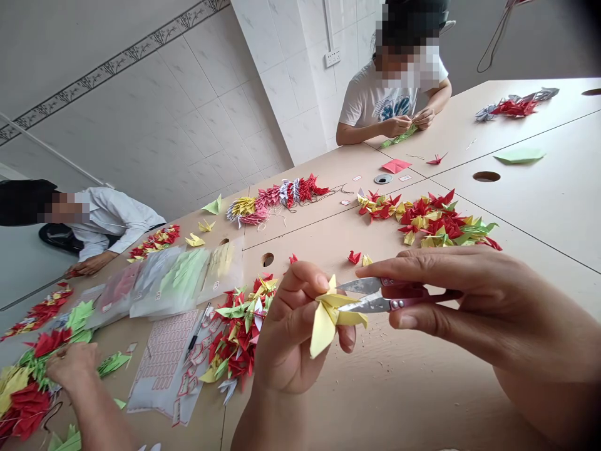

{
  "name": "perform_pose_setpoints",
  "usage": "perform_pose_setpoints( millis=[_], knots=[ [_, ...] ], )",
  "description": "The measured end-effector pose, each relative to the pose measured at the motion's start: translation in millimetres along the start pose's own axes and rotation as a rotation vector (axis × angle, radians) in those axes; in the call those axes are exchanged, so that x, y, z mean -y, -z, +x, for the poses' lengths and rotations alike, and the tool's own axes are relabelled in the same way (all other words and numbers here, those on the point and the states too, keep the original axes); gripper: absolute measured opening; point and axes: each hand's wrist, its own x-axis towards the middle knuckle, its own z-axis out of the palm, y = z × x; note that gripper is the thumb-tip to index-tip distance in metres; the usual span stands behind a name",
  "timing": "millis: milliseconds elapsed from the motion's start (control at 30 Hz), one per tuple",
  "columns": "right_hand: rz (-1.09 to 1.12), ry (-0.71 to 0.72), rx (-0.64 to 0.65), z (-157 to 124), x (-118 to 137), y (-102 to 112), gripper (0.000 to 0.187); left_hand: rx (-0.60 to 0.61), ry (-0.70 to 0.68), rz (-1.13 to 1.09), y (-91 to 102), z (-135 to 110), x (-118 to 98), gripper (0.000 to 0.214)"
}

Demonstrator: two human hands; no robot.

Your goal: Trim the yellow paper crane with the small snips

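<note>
Bright yellow on the paper crane [323, 329] at five o'clock, scissors [404, 290] flashing maroon, perhaps purple, handles at four! Red, yellow and green on the crane pile [432, 219] at three; dark bamboo patterning the wall border [117, 64] at ten.

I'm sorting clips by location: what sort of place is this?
Probably a small craft workroom: heaps of folded paper birds lie on a shared table, with a sheet of printed labels, and snips in the right hand.
</note>
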Motion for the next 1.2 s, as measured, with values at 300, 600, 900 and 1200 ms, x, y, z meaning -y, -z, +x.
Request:
perform_pose_setpoints(
  millis=[300, 600, 900, 1200],
  knots=[
    [-0.089, 0.106, -0.057, 0.4, -1.1, -1.7, 0.028, -0.009, 0.007, -0.042, -1.5, 0.7, -0.1, 0.014],
    [-0.104, 0.103, -0.017, 3.1, -0.3, 1.7, 0.028, 0.013, 0.018, -0.073, -1.5, -0.7, 0.0, 0.017],
    [-0.055, 0.100, 0.004, 3.0, 0.4, 1.9, 0.024, 0.046, 0.027, -0.112, -0.3, -0.7, 0.9, 0.015],
    [-0.012, 0.099, 0.025, 6.1, 2.2, 0.9, 0.022, 0.048, 0.020, -0.085, 0.2, -0.5, 2.3, 0.015]
  ],
)
